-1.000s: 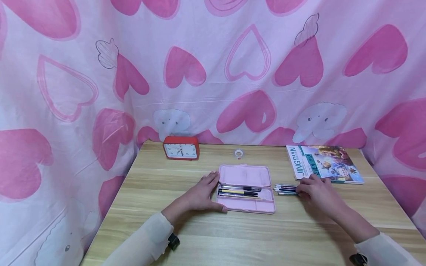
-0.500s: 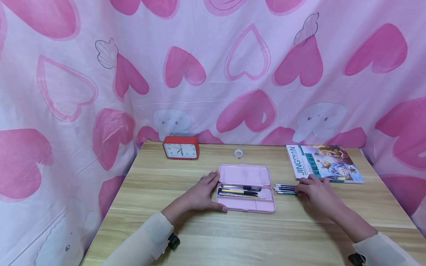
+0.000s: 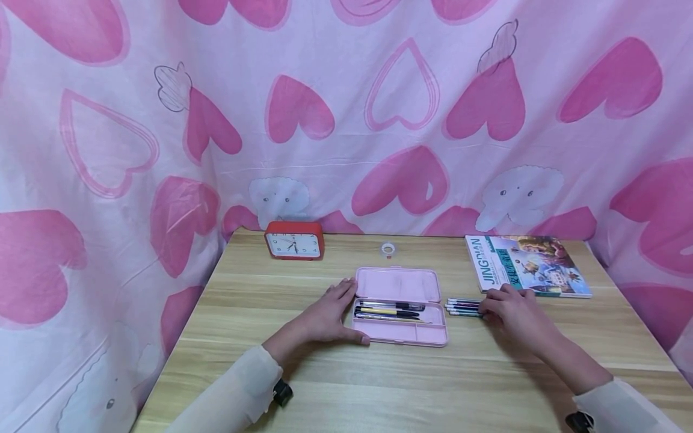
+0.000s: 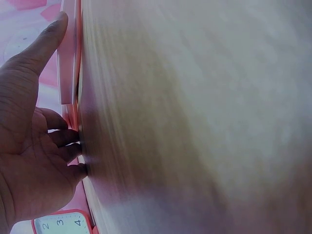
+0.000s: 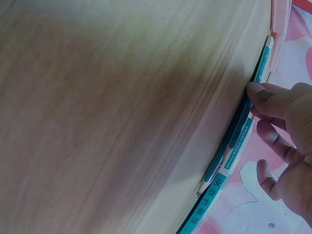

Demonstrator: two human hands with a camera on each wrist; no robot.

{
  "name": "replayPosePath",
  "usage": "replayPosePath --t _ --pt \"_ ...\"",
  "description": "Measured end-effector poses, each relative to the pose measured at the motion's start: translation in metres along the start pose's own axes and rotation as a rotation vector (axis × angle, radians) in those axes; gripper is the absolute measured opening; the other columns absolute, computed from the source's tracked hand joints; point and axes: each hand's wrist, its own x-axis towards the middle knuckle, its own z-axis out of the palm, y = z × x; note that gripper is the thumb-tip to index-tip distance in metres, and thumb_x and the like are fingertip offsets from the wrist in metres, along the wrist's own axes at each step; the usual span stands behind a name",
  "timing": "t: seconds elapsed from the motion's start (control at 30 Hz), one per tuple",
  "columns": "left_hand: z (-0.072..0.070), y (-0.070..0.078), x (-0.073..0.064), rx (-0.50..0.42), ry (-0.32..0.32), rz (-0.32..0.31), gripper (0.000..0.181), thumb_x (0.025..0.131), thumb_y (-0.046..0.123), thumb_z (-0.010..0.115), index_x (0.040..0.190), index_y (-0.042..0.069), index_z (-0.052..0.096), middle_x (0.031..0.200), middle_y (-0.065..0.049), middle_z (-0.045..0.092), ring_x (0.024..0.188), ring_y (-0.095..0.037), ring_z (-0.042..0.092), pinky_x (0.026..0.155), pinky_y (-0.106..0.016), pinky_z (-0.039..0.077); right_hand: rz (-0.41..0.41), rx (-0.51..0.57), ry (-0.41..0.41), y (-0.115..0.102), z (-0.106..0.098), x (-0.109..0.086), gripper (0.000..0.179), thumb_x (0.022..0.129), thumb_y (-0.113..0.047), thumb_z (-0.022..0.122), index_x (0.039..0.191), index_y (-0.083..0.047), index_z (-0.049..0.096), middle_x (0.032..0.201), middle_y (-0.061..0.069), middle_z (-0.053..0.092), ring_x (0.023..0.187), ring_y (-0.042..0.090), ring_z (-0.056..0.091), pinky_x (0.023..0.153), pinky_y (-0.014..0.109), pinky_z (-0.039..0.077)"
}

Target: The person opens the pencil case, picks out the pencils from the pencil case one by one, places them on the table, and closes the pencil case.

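A pink pencil case (image 3: 385,331) lies with its lid up on the wooden table, pens and a pencil (image 3: 390,312) in its rear compartment. My left hand (image 3: 329,316) rests around its left end, thumb along the front edge and fingers by the back corner. In the left wrist view the thumb stretches beside the case (image 4: 68,58). Just right of the case, several pencils (image 3: 462,307) lie side by side. Thumb and fingertips of my right hand (image 3: 518,316) pinch their right part; in the right wrist view the dark green pencils (image 5: 239,119) pass under the thumb.
Behind the right hand lies a picture book (image 3: 533,267). A red alarm clock (image 3: 294,242) stands at the back left, and a small tape roll (image 3: 388,249) sits behind the case. A pink heart-patterned curtain (image 3: 325,156) hangs along the table's (image 3: 411,391) back edge.
The right hand and pencils are almost still, with only a tiny shift to the left. The left hand stays in place at the case.
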Motion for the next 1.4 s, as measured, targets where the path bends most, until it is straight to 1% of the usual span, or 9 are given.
replayPosePath --t 0.17,0.47,0.63,0.83,0.9,1.07,1.2,1.3,1.4 --pt "0.001 -0.001 0.001 -0.002 0.000 -0.003 0.139 0.075 0.085 0.084 0.180 0.025 0.014 0.189 0.001 0.010 0.176 -0.029 0.008 0.142 -0.057 0.017 -0.001 0.000 0.001 0.001 0.001 0.000 0.030 0.086 -0.004 0.094 0.099 -0.029 0.084 0.115 0.004 0.081 0.108 0.031 0.064 0.089 0.065 0.052" --pt "0.002 -0.002 0.002 0.003 0.001 -0.006 0.139 0.076 0.085 0.083 0.180 0.025 0.013 0.189 0.001 0.010 0.176 -0.031 0.009 0.141 -0.058 0.018 -0.003 0.015 0.008 0.003 0.004 -0.001 0.033 0.086 -0.002 0.092 0.096 -0.032 0.082 0.112 0.001 0.079 0.105 0.028 0.062 0.087 0.061 0.050" --pt "0.001 -0.001 0.002 0.017 0.000 -0.001 0.139 0.076 0.085 0.083 0.180 0.024 0.014 0.189 0.001 0.010 0.176 -0.029 0.008 0.142 -0.056 0.015 0.003 0.030 0.005 0.003 0.004 0.000 0.032 0.086 -0.003 0.093 0.097 -0.031 0.083 0.111 0.000 0.078 0.105 0.028 0.062 0.088 0.061 0.050" --pt "-0.002 0.002 0.000 0.023 -0.009 -0.005 0.139 0.077 0.085 0.083 0.180 0.024 0.012 0.189 0.001 0.009 0.176 -0.026 0.006 0.143 -0.054 0.014 0.008 0.057 0.008 -0.002 -0.001 0.004 0.028 0.088 -0.005 0.092 0.103 -0.028 0.085 0.113 0.002 0.078 0.108 0.029 0.062 0.092 0.067 0.051" --pt "-0.002 0.002 0.000 0.024 -0.009 -0.007 0.139 0.077 0.085 0.083 0.180 0.024 0.013 0.189 0.001 0.009 0.176 -0.027 0.006 0.143 -0.054 0.014 -0.001 0.058 0.017 -0.005 -0.003 0.007 0.030 0.089 -0.003 0.091 0.106 -0.027 0.086 0.113 0.002 0.077 0.108 0.029 0.062 0.091 0.065 0.051" --pt "-0.001 0.002 0.000 0.014 -0.006 -0.016 0.139 0.076 0.085 0.083 0.180 0.024 0.014 0.189 0.001 0.009 0.176 -0.030 0.007 0.142 -0.057 0.015 -0.062 0.061 0.069 -0.019 -0.008 0.015 0.028 0.089 -0.004 0.090 0.110 -0.023 0.086 0.109 -0.001 0.075 0.105 0.025 0.062 0.084 0.050 0.046" --pt "0.000 0.002 0.000 0.009 -0.005 -0.016 0.139 0.076 0.085 0.084 0.180 0.025 0.014 0.189 0.001 0.010 0.176 -0.031 0.007 0.142 -0.057 0.015 -0.119 0.085 0.107 -0.034 -0.008 0.022 0.028 0.089 -0.006 0.092 0.111 -0.023 0.086 0.106 -0.006 0.073 0.101 0.020 0.060 0.084 0.046 0.046" --pt "0.000 0.001 0.001 0.011 -0.005 -0.015 0.139 0.076 0.085 0.084 0.180 0.024 0.014 0.189 0.000 0.010 0.176 -0.030 0.007 0.142 -0.057 0.014 -0.132 0.118 0.097 -0.045 -0.006 0.026 0.028 0.090 -0.009 0.092 0.111 -0.025 0.086 0.107 -0.009 0.073 0.100 0.016 0.057 0.086 0.044 0.048" --pt "0.001 0.001 0.001 0.014 -0.003 -0.013 0.139 0.076 0.084 0.084 0.180 0.024 0.013 0.189 0.000 0.010 0.176 -0.030 0.008 0.142 -0.056 0.015 -0.129 0.149 0.047 -0.055 -0.004 0.030 0.027 0.092 -0.012 0.090 0.115 -0.026 0.086 0.110 -0.009 0.074 0.101 0.014 0.056 0.089 0.043 0.048"
